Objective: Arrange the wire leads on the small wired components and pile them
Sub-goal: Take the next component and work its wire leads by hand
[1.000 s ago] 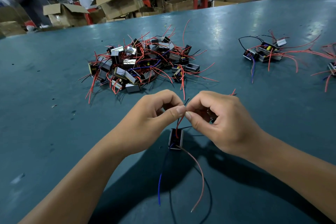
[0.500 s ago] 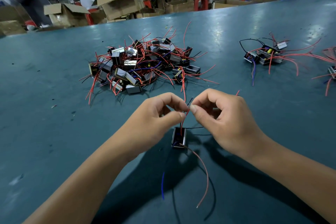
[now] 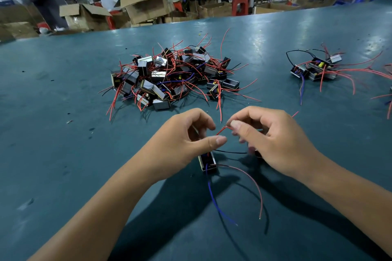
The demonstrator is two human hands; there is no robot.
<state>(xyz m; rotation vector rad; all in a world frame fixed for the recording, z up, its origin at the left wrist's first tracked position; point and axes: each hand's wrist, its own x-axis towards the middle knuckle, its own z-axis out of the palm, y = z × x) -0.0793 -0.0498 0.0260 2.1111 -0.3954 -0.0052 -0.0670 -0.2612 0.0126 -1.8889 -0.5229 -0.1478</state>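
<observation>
At the centre of what we see, one small wired component, a dark box with a pale edge, sits on the teal table just below and between two hands. A blue lead and a long red lead trail from it toward us and lie loose on the table. A black lead runs sideways from it toward the right hand, and a short red lead rises from it into the gap between the hands.

The right hand pinches the tip of that short red lead between thumb and forefinger, its other fingers curled under. We judge this grip is for pulling the lead straight. The left hand hovers over the component with fingers curled and thumb extended, thumb and forefinger apart; we cannot tell whether it grips anything, as its palm hides the component's upper part. It may be steadying the box.

Beyond the hands lies a large pile of components, boxes jumbled with red leads sticking out every way, probably the unsorted stock. Well apart, at the far right, is a smaller group whose red leads mostly sweep one way, likely the finished pile.

More leads enter at the right edge, cut off. Something dark beneath the right hand is hidden. Behind the table, cardboard boxes and seated people are blurred.
</observation>
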